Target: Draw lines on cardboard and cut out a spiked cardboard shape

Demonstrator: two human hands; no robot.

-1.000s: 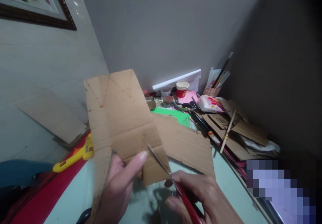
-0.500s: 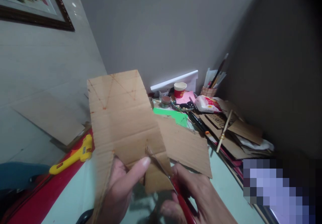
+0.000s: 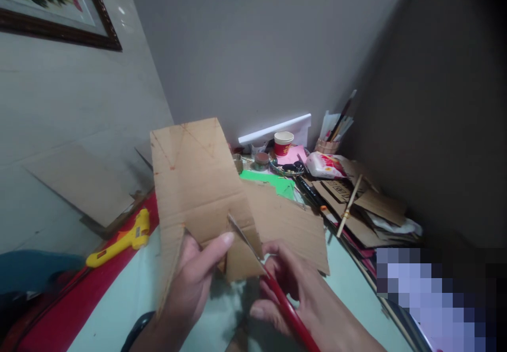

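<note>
A piece of brown cardboard (image 3: 198, 178) with zigzag lines drawn near its far end is held up over the table. My left hand (image 3: 200, 273) grips its near part, thumb on top and fingers underneath. In my right hand (image 3: 293, 288) is a pair of scissors (image 3: 287, 304) with red handles. One thin metal blade lies across the cardboard's near right part, its tip close to a short slit beside my left thumb. The other blade is hidden. A larger flat sheet of cardboard (image 3: 293, 220) rests on the table behind my right hand.
A yellow glue gun (image 3: 122, 241) lies on red material at the left. Toward the wall stand a red paper cup (image 3: 283, 143), a small jar (image 3: 261, 160) and a brush holder (image 3: 328, 145). Green paper (image 3: 273, 181), a tissue pack (image 3: 325, 165) and stacked cardboard scraps (image 3: 386, 207) lie rightward.
The held cardboard has moved slightly farther off and its far end is lower. My right-hand fingers have loosened around the scissors, showing more of the red handle. The view has shifted slightly.
</note>
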